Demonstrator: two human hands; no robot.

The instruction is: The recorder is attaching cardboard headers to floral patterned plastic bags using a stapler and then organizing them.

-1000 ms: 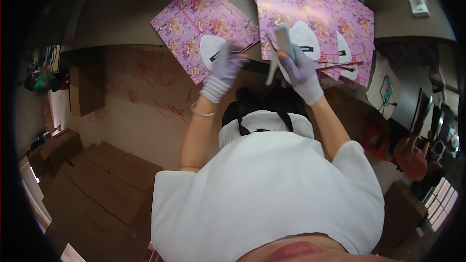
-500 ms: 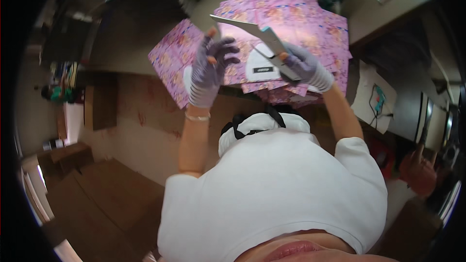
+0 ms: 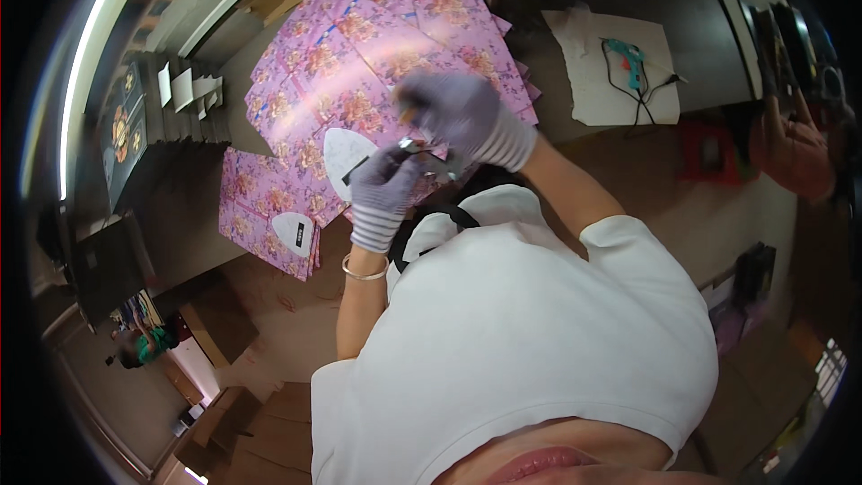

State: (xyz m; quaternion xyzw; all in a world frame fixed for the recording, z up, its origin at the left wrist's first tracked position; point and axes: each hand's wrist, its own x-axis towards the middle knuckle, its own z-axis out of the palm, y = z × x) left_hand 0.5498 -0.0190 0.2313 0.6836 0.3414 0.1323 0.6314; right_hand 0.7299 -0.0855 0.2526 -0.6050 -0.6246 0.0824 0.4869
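Note:
Both my hands wear thin purple gloves with white-striped cuffs, and some fingertips look bare. My left hand (image 3: pixel 386 184) is closed in a pinch at the near edge of the pink flowered sheets (image 3: pixel 359 22). A small shiny silvery piece (image 3: pixel 411 145) shows at its fingertips, too unclear to name. Just beyond it, my right hand (image 3: pixel 458 117) hangs over the sheets, its fingers smeared by motion. Between and below the hands is a dark grey glinting patch, partly hidden. A white rounded panel (image 3: pixel 346 157) with a black label lies left of my left hand.
A smaller stack of flowered sheets (image 3: pixel 260 207) lies at the left. Beyond it stand dark boards (image 3: pixel 135 135) with white flaps. At the right, a teal glue gun (image 3: pixel 626 56) with a black cord rests on white card (image 3: pixel 575 81). A red stool (image 3: pixel 709 153) stands below.
My view has turned, shifting the table's contents. The folded grey-white card that my right hand held no longer shows plainly. My hands have come close together, and my left fingers have closed.

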